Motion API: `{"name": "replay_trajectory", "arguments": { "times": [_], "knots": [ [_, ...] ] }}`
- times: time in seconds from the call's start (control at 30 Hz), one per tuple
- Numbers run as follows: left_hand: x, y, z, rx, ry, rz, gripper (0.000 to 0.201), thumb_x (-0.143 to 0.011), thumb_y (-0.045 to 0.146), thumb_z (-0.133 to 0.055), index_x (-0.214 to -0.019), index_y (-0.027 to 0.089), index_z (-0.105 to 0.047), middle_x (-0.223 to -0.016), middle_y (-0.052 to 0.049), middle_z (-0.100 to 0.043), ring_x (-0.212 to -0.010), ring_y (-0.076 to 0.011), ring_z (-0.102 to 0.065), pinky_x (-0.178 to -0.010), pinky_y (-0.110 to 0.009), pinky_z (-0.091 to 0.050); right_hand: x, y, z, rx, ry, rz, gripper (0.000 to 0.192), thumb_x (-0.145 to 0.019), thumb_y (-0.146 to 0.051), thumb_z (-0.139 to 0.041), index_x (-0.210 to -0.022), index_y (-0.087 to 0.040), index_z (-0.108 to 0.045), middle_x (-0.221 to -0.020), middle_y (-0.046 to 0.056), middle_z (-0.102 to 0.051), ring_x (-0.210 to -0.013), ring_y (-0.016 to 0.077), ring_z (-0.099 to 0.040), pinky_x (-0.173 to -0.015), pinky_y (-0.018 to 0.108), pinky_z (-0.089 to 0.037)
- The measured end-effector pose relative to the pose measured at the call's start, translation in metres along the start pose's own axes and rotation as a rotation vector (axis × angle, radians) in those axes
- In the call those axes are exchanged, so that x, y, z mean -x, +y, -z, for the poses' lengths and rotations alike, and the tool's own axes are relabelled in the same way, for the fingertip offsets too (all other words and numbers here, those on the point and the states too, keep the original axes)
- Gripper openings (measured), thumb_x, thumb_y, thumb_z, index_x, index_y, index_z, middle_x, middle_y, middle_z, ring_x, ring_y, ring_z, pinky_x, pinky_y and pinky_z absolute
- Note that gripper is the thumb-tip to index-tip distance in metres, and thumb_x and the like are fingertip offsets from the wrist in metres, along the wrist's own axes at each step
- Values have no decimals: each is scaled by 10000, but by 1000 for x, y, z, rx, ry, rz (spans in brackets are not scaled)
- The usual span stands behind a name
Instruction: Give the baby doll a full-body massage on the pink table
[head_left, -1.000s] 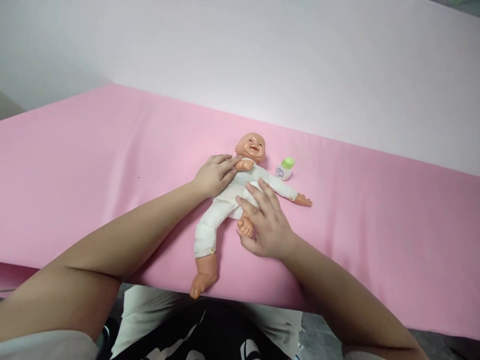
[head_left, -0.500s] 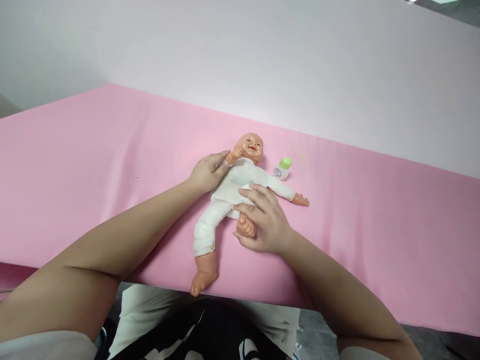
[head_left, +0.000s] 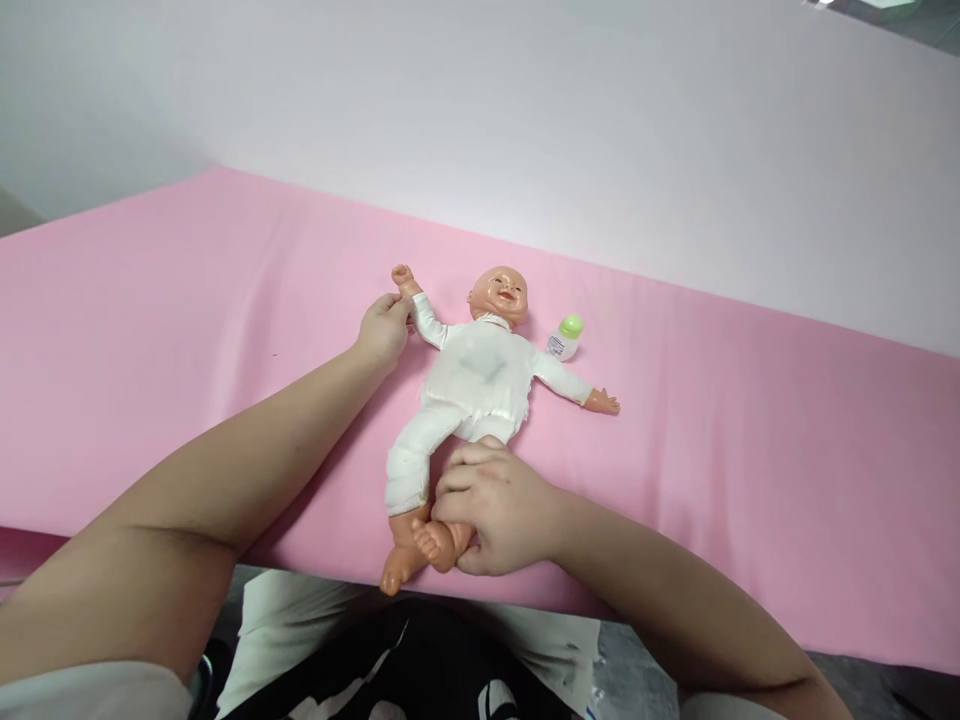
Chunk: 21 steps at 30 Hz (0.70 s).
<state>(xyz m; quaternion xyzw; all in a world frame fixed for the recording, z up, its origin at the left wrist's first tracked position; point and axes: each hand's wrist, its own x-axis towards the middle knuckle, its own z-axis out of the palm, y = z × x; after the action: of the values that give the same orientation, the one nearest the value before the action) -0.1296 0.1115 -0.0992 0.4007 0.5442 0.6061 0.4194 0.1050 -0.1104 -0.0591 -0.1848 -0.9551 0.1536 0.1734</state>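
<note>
Left hand [head_left: 384, 328]: pinches doll [head_left: 472, 375] sleeve, frame centre.
Right hand [head_left: 491, 510]: wrapped round bare leg [head_left: 442, 535].
Technique: keep both grips gentle; limbs straight on pink cloth [head_left: 187, 300].

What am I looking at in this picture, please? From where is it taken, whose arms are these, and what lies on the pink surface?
The picture comes from a camera worn on a person's head, looking forward and down, so the two bare arms are that person's own. A pink cloth covers the surface. On it a doll in white clothes lies on its back. Beside the doll's head lies a small bottle with a green cap. The left hand holds the doll's raised arm. The right hand is closed around one bare leg, near the cloth's front edge. The doll's other arm lies stretched out on the cloth, untouched.
</note>
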Motion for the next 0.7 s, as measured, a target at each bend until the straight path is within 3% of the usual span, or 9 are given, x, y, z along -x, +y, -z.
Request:
{"name": "replay_trajectory", "arguments": {
  "times": [0.1, 0.23, 0.43, 0.6, 0.7],
  "knots": [
    [3, -4, 0, -77, -13, -60, 253, -932, 431, -681, -808, 232, -585, -762, -24, -602, -690, -186, -590, -700, -350, -535, 1, -1, -1, 14, -18, 28, 167, -889, -400, -703, -927, -238, -688, -904, 14, -748, -991, 243, -609, -855, 427, -385],
    [12, -5, 2, -207, -58, -204, 274, -973, 508, -663, -1033, 241, -677, -967, -50, -716, -873, -220, -676, -811, -356, -564, 1, 1, 2, -1, 48, 49, 180, -878, -381, -697, -977, -231, -686, -995, 41, -770, -1023, 248, -653, -880, 432, -439],
    [45, 9, -5, -493, -317, -581, 451, -1025, 534, -594, -1357, 241, -682, -1315, -80, -749, -1186, -279, -687, -1080, -423, -525, 6, 3, 22, -36, 496, 117, 367, -851, -386, -749, -1169, -236, -643, -1192, 102, -763, -1145, 288, -713, -1011, 478, -566],
    [60, 16, -9, -718, -478, -779, 518, -1060, 495, -519, -1486, 228, -645, -1457, -104, -701, -1356, -299, -621, -1207, -464, -455, 11, 13, 21, 269, 676, -84, 439, -910, -333, -743, -1316, -258, -590, -1622, 187, -490, -1454, 387, -557, -1139, 603, -530],
    [61, 16, -9, -748, -506, -801, 506, -1063, 480, -517, -1478, 232, -666, -1455, -102, -703, -1380, -291, -614, -1225, -464, -451, 11, 30, 13, 318, 654, -243, 419, -953, -302, -713, -1348, -251, -583, -1711, 188, -372, -1574, 412, -424, -1226, 655, -450]
  ]
}}
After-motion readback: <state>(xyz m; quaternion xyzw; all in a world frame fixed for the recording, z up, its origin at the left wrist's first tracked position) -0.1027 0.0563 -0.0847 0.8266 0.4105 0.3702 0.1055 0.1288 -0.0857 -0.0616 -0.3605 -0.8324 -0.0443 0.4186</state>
